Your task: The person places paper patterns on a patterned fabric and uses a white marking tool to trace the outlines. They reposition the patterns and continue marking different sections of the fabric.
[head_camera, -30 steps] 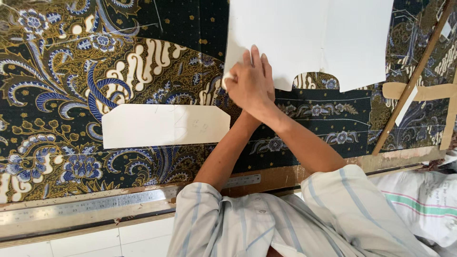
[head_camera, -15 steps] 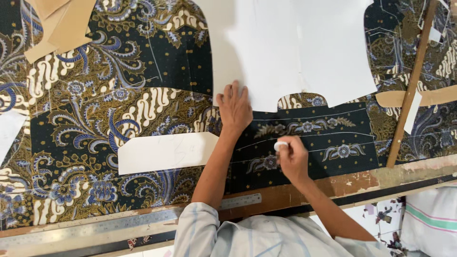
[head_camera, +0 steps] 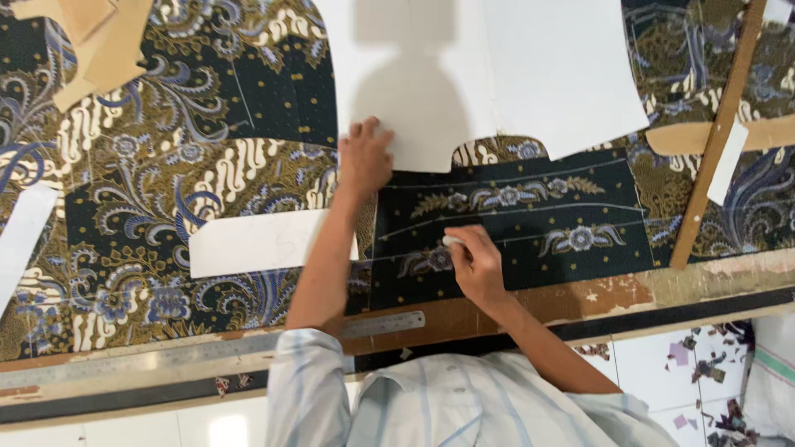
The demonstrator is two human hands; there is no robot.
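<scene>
Dark patterned batik cloth (head_camera: 166, 190) covers nearly the whole tabletop (head_camera: 580, 298), its navy ground filled with cream, gold and blue scrolls and flowers; white tiled floor (head_camera: 654, 364) with small scraps on it shows along the lower edge.

The left hand (head_camera: 364, 157) lies flat with fingers spread, pressing down the lower edge of a large white paper pattern (head_camera: 497, 74) that rests on the cloth at the top centre. Its grip is released: it clasps nothing, only weighing the sheet down. The right hand (head_camera: 476, 265) is clenched around a small white piece of chalk (head_camera: 452, 241), pinched between thumb and fingertips, with the tip touching the cloth. That chalk sits on a dark panel of fabric just below the paper pattern, where several thin pale curved lines already run across the cloth from left to right.

A smaller white paper piece (head_camera: 257, 242) lies on the cloth just left of the left forearm, partly under it. A steel ruler (head_camera: 199, 352) rests along the near edge of the tabletop. A long wooden stick (head_camera: 716, 136) lies slanted at the right, and tan card pieces (head_camera: 91, 41) sit at the top left corner. Both arms come from a light striped shirt (head_camera: 431, 406).
</scene>
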